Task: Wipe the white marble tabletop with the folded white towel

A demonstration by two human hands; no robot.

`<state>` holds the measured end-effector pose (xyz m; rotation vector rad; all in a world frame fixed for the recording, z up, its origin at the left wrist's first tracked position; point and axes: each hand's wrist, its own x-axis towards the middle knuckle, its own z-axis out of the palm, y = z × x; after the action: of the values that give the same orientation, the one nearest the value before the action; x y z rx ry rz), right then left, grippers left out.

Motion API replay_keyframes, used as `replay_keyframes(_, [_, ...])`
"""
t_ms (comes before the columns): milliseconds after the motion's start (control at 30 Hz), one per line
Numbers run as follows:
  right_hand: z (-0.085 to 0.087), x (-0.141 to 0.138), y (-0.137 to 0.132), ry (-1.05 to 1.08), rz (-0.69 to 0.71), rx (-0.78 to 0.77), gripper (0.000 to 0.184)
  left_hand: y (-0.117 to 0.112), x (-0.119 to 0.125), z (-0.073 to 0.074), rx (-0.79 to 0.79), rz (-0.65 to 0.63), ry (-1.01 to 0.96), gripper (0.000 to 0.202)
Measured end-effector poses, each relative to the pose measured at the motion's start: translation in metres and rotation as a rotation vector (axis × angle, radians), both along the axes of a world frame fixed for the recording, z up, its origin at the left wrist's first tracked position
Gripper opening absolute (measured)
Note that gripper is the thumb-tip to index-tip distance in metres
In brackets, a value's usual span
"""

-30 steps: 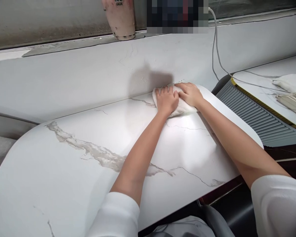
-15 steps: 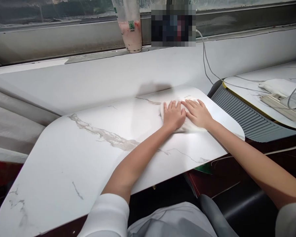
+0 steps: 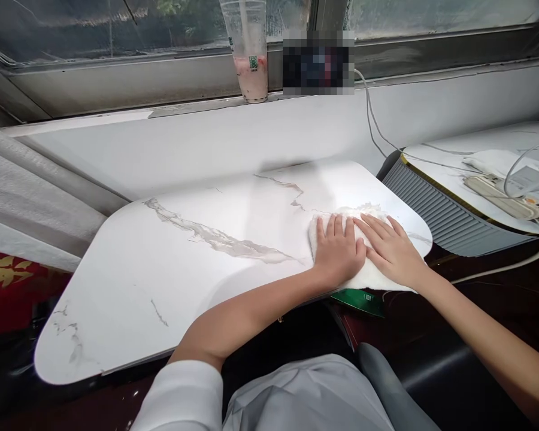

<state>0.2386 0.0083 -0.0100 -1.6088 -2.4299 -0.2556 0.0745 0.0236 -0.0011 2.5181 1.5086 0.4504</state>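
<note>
On the marble table (image 3: 170, 263), both hands press a white cloth (image 3: 368, 274)

Windowside room: marble table (image 3: 184, 263), drink cup (image 3: 250, 54)

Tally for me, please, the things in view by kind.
Cloths: 2, near white cloth and far white cloth
Hands: 2, left hand and right hand, both flat on the near white cloth
Tabletops: 2, near white marble-patterned tabletop and side marble-patterned tabletop
Cups: 1, clear plastic cup with pink drink
Power strips: 1, beige power strip
Total: 8
</note>
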Motion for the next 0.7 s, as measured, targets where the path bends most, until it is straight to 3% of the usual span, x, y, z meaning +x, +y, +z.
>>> replay_keyframes(133, [0.001, 0.004, 0.002, 0.019, -0.009, -0.027, 0.058, -0.001, 0.005, -0.001, 0.016, 0.006, 0.007, 0.058])
replay_keyframes(267, [0.003, 0.010, 0.025, 0.047, 0.000, -0.043, 0.059, 0.016, 0.011, 0.000, 0.004, 0.020, 0.003, 0.057])
replay_keyframes(400, [0.004, 0.020, 0.069, 0.082, -0.016, -0.067, 0.060, 0.056, 0.024, 0.001, -0.009, 0.051, -0.011, 0.056])
replay_keyframes(700, [0.008, 0.043, 0.197, 0.150, 0.031, -0.114, 0.056, 0.162, 0.059, -0.001, -0.002, 0.214, -0.067, 0.054])
